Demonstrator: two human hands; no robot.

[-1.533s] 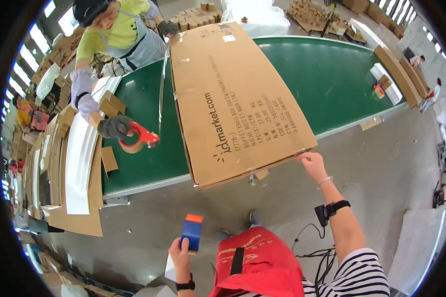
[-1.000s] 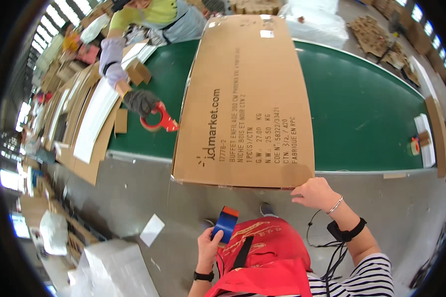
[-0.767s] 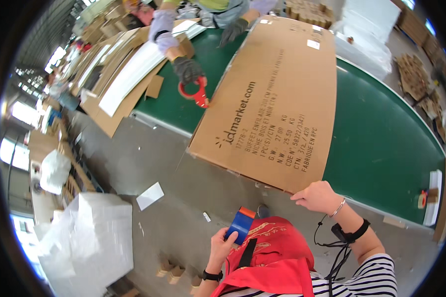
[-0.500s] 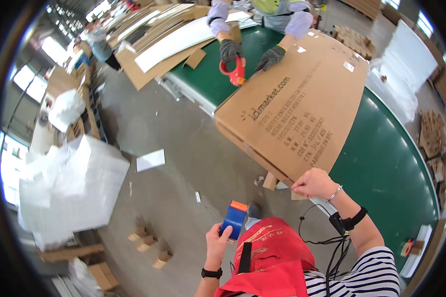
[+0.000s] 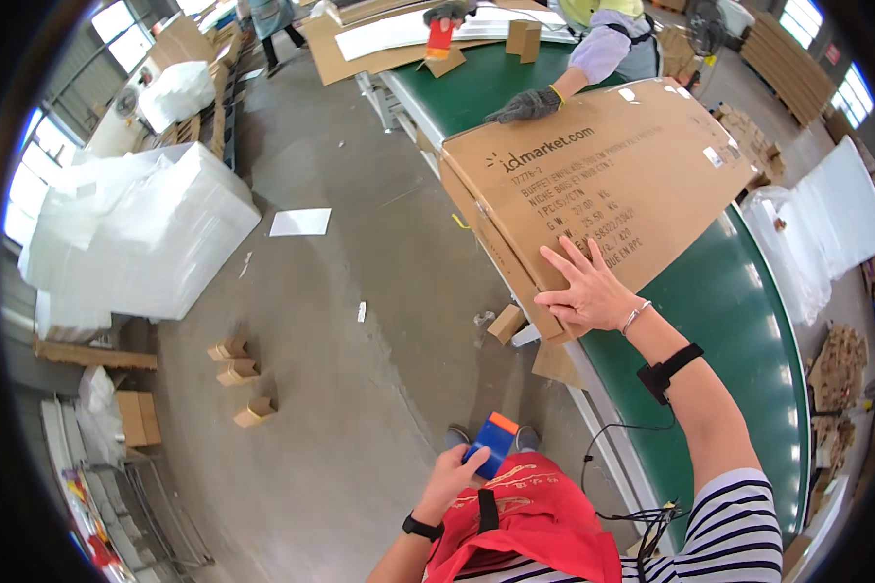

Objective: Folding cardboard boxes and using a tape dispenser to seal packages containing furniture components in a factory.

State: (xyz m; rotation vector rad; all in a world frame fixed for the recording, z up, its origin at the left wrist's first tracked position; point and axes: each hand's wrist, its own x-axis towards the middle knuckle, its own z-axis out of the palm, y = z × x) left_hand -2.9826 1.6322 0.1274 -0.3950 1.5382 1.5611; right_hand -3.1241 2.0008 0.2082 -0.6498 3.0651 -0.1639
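Note:
A large flat cardboard box [image 5: 642, 185] with dark print lies on the green conveyor belt [image 5: 729, 321]. My right hand [image 5: 598, 291] rests on its top near the closest corner, fingers spread and holding nothing. Low in front of my red apron [image 5: 525, 515], my left hand [image 5: 449, 481] grips a blue tape dispenser [image 5: 497, 439] with an orange end, apart from the box. Across the belt, a co-worker's gloved hand [image 5: 525, 105] touches the far left edge of the box. That person's other gloved hand [image 5: 447, 12] holds a red tape dispenser [image 5: 439, 41].
White foam-wrapped stacks [image 5: 156, 233] stand on the left, with small cardboard pieces [image 5: 238, 371] on the floor nearby. A white sheet [image 5: 301, 222] lies on the floor. Cardboard and white panels [image 5: 399, 44] lie beyond the belt. A cable [image 5: 612, 428] hangs beside my right arm.
My right hand has gone from a closed grip at the box's near corner to lying spread on its top. The co-worker's red tape dispenser has moved off the box, away to the left.

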